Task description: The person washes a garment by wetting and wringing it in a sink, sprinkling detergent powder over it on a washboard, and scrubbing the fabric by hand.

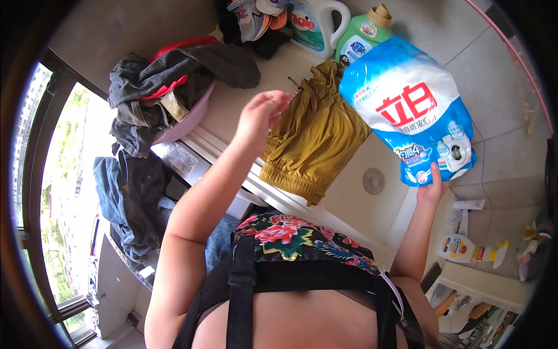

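My right hand (431, 189) holds a blue and white bag of laundry detergent (407, 109) by its lower end, thumb on the front. The bag is tilted over the right side of a pale sink (348, 192). Mustard-yellow garment with a gathered elastic edge (316, 135), it lies crumpled across the sink's ridged side and basin. Just above its left part is my left hand (268, 109), fingers bunched together; no object shows clearly between them. A round metal drain (373, 181) is visible right of the garment.
Dark clothes (174, 74) overflow a pink basin (192, 120) at left; jeans (126, 205) lie below. Behind the sink stand a white-handled detergent jug (311, 28), a green bottle (364, 32) and shoes (255, 22). At right lies a spray bottle (466, 249) beside tubes (468, 204).
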`<state>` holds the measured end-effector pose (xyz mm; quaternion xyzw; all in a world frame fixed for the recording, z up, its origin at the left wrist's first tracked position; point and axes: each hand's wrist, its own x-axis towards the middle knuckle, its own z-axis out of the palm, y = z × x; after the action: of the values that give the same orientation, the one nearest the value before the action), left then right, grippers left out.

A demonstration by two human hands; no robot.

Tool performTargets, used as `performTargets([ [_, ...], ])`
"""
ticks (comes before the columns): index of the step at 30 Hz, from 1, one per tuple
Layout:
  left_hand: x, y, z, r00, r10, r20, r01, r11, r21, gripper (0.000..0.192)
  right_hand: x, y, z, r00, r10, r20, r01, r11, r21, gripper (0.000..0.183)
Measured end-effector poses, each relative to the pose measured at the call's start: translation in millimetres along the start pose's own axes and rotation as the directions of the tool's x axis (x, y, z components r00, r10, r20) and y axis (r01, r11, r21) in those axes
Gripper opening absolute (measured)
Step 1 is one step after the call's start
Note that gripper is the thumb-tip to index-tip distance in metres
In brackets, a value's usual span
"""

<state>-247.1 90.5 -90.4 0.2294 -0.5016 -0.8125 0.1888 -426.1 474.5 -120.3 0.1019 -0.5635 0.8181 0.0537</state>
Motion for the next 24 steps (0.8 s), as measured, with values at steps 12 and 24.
performTargets([
  [12, 3.6, 11.5, -9.4, 0.999, -0.011, -0.034, 0.011, 1.0, -0.013, 0.014, -17.3, -22.1, -5.5, 0.998, -0.064, 0.003, 0.064, 0.988, -0.137, 0.071],
  [24, 9.0, 14.1, -16.1, 0.999, -0.015, -0.035, 0.015, 1.0, -0.013, 0.014, -22.0, -38.4, -9.0, 0.997, -0.078, 0.029, 0.081, 0.982, -0.171, 0.075],
])
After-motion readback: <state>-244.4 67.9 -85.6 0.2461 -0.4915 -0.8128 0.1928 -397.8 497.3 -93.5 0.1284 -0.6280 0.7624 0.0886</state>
